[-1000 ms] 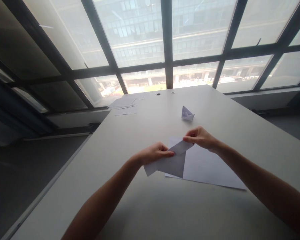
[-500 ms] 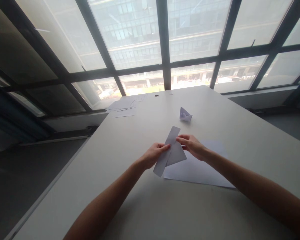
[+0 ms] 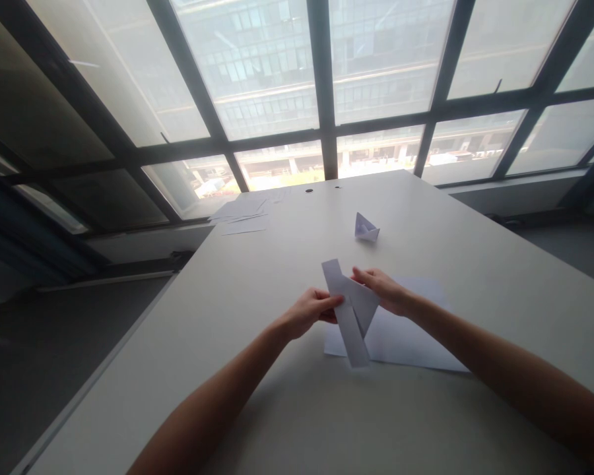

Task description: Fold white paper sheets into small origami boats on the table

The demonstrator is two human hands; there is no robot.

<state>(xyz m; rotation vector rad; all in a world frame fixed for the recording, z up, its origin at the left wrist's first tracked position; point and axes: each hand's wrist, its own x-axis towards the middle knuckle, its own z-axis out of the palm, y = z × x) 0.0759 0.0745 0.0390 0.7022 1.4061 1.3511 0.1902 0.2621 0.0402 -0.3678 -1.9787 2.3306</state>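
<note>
A partly folded white paper [image 3: 352,310], with a triangular part and a long strip, is held above the table between both hands. My left hand [image 3: 309,311] pinches its left side. My right hand [image 3: 383,290] grips its upper right edge. Under the hands lies a flat white sheet [image 3: 410,336] on the table. A small finished paper boat [image 3: 365,228] stands farther back on the table.
The white table [image 3: 277,409] runs toward a wall of large windows [image 3: 321,86]. Several loose sheets [image 3: 242,216] lie at its far left corner. The table's left edge drops to a dark floor.
The folded paper has been turned in my hands: its long strip swung from pointing up and right to pointing down toward me. Both hands stayed at the middle of the table.
</note>
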